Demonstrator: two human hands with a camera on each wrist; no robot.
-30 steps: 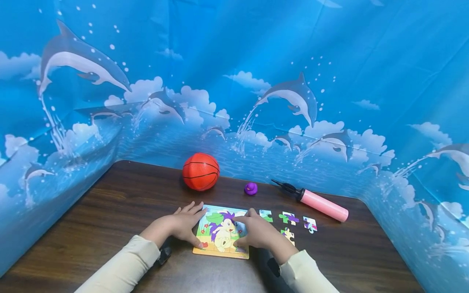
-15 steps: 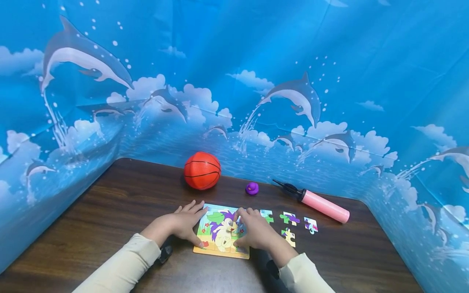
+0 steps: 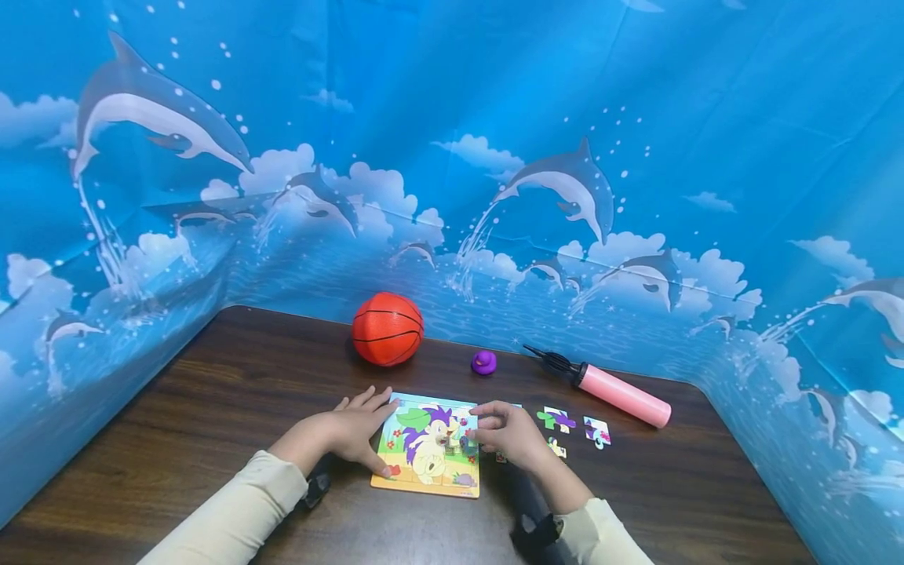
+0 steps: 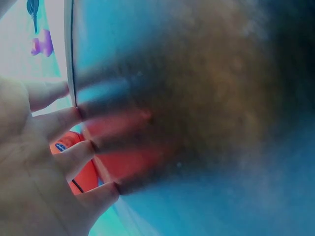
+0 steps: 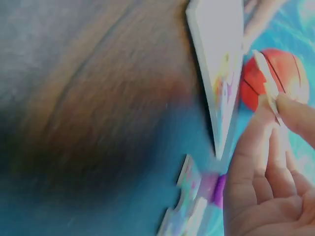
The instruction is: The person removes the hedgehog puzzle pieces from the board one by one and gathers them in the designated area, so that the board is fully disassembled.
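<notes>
1. Right hand (image 3: 510,433) has slid off the puzzle (image 3: 428,446) to its right edge, fingers now pinching a piece (image 5: 267,83).
2. Left hand (image 3: 351,428) stays flat, steadying the puzzle on the surface (image 3: 212,408).
3. Looks like that piece goes in next.

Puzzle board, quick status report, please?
Left hand flat on puzzle board edge. Right hand pinches a puzzle piece beside it. Nothing blocking.

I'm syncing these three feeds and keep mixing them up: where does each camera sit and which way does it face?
Head: looks forward and down at the table, puzzle, both hands and sleeves.
Left wrist: low on the table, past the left hand toward the ball.
Right wrist: low, at the right hand pinching a piece beside the puzzle.
All three show the ball.
</notes>
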